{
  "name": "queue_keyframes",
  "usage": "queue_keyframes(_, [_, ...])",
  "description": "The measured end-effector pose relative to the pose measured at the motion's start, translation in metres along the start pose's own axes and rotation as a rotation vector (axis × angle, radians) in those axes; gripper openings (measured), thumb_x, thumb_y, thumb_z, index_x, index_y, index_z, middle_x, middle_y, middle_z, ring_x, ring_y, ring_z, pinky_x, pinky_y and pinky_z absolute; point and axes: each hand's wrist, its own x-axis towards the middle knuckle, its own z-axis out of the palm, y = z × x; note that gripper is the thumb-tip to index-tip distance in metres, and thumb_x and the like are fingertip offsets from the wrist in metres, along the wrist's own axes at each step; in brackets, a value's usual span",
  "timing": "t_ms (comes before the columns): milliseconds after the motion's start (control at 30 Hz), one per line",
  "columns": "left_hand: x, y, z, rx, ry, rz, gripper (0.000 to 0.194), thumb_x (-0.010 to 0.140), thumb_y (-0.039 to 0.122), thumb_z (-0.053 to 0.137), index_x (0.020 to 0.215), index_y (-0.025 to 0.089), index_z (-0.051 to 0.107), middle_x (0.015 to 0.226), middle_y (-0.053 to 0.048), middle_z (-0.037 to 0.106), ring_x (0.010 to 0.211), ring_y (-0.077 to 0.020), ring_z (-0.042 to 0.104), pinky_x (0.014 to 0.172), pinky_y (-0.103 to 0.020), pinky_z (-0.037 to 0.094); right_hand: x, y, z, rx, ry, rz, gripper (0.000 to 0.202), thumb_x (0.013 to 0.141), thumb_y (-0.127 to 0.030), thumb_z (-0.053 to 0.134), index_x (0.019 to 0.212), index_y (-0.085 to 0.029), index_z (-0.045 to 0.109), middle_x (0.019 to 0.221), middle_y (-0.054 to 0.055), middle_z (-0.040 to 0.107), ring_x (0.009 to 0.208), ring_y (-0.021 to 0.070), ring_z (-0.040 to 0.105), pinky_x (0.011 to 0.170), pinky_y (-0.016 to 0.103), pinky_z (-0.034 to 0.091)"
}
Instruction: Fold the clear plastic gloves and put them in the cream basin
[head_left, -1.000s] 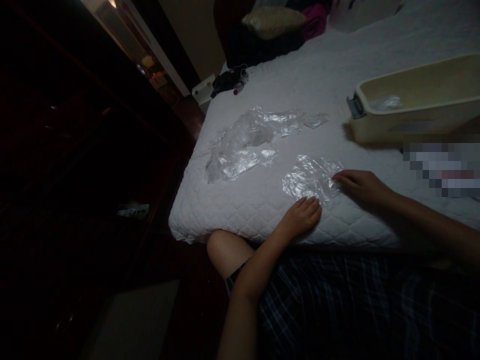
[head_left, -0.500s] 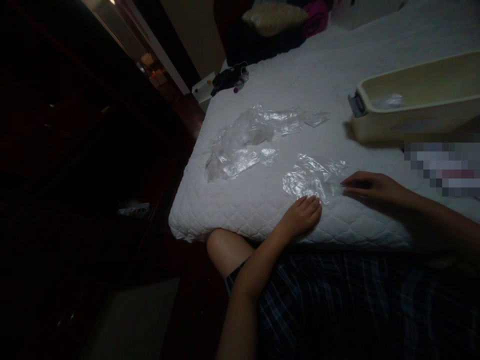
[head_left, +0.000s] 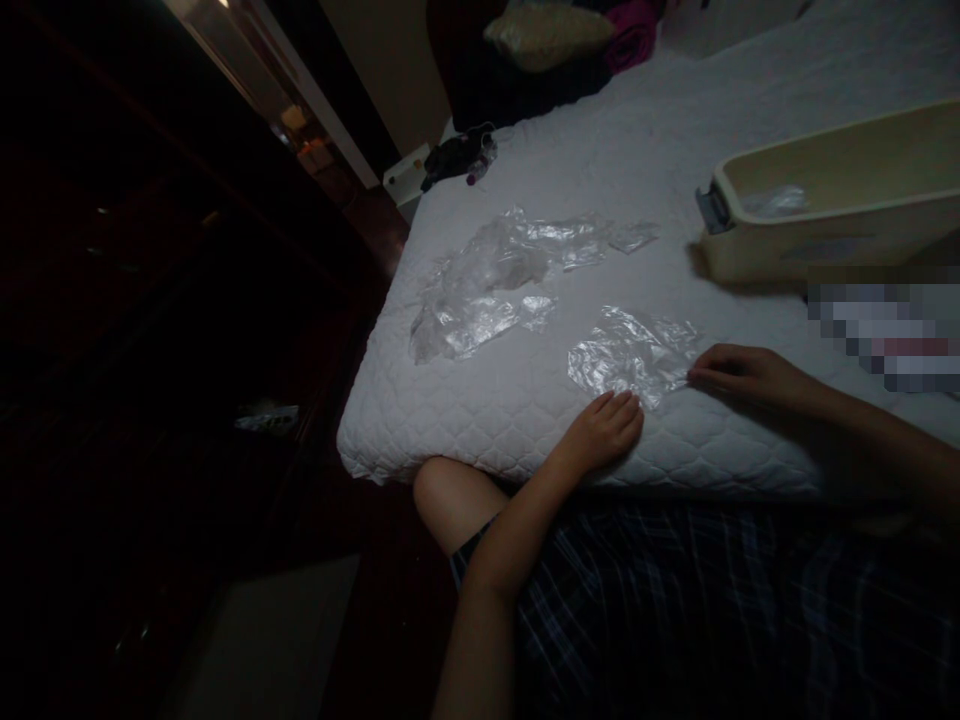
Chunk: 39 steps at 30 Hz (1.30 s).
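A crinkled clear plastic bag (head_left: 626, 350) lies on the white quilted bed (head_left: 525, 420) near its front edge. My left hand (head_left: 609, 432) rests flat with fingers stretched out, its fingertips at the bag's lower edge. The right-hand end of the bag is pinched between the thumb and fingers of my right hand (head_left: 739, 372). Farther back and to the left, several more clear plastic bags (head_left: 487, 280) are spread over one another on the bed.
A long cream plastic bin (head_left: 795, 245) with a grey latch stands at the right, clear plastic inside it. Dark items (head_left: 457, 158) lie at the bed's far left corner. A yellowish pillow (head_left: 551, 38) and a magenta cloth (head_left: 631, 35) are at the back.
My right hand has shifted slightly to the right, and the bag's pinched end has been drawn out with it. My left hand stays in place.
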Motion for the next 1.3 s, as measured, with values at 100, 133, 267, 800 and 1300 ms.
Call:
queue_keyframes(100, [0.000,0.000,-0.001,-0.029,-0.044,-0.013,0.037,0.096,0.013,0.032,0.121,0.016,0.060,0.134,-0.010,0.059,0.131,-0.0227,0.051,0.110,-0.046,0.044,-0.001,-0.003,0.004,-0.043,0.076,0.038,0.043,0.072,-0.063,0.063,0.087,-0.023,0.062,0.080,0.007,0.068,0.073,0.0240,0.063,0.068,0.038,0.050])
queue_keyframes(133, [0.000,0.000,-0.001,-0.036,-0.052,-0.014,0.037,0.096,0.013,0.032,0.121,0.016,0.060,0.135,-0.010,0.058,0.131,-0.0227,0.050,0.110,-0.046,0.044,-0.001,-0.003,0.005,-0.063,0.097,0.036,0.041,0.072,-0.062,0.063,0.088,-0.024,0.060,0.078,0.007,0.067,0.071,0.0236,0.062,0.066,0.038,0.050])
queue_keyframes(267, [-0.001,0.000,-0.001,-0.009,-0.038,0.003,0.036,0.096,0.013,0.033,0.122,0.013,0.058,0.135,-0.011,0.057,0.133,-0.0234,0.048,0.111,-0.045,0.043,0.000,-0.003,0.007,-0.155,0.091,-0.071,0.034,0.078,-0.055,0.059,0.089,-0.023,0.060,0.077,0.007,0.065,0.068,0.0223,0.061,0.064,0.037,0.049])
queue_keyframes(800, [-0.001,0.002,-0.010,0.003,-0.053,-0.024,0.042,0.097,0.015,0.029,0.133,0.014,0.051,0.141,-0.011,0.052,0.138,-0.0232,0.041,0.114,-0.043,0.037,0.002,-0.004,0.011,-0.365,0.080,-0.352,0.037,0.092,-0.045,0.043,0.097,-0.020,0.070,0.097,0.012,0.064,0.088,0.0253,0.062,0.081,0.042,0.049])
queue_keyframes(1300, [-0.014,-0.024,-0.003,-0.037,0.215,-0.453,0.035,0.092,0.018,0.045,0.126,0.012,0.052,0.136,-0.018,0.055,0.131,-0.0275,0.049,0.108,-0.050,0.043,-0.049,-0.012,0.021,-0.498,0.206,-0.348,0.032,0.093,-0.039,0.041,0.102,-0.020,0.065,0.097,0.013,0.065,0.083,0.0263,0.063,0.073,0.039,0.052])
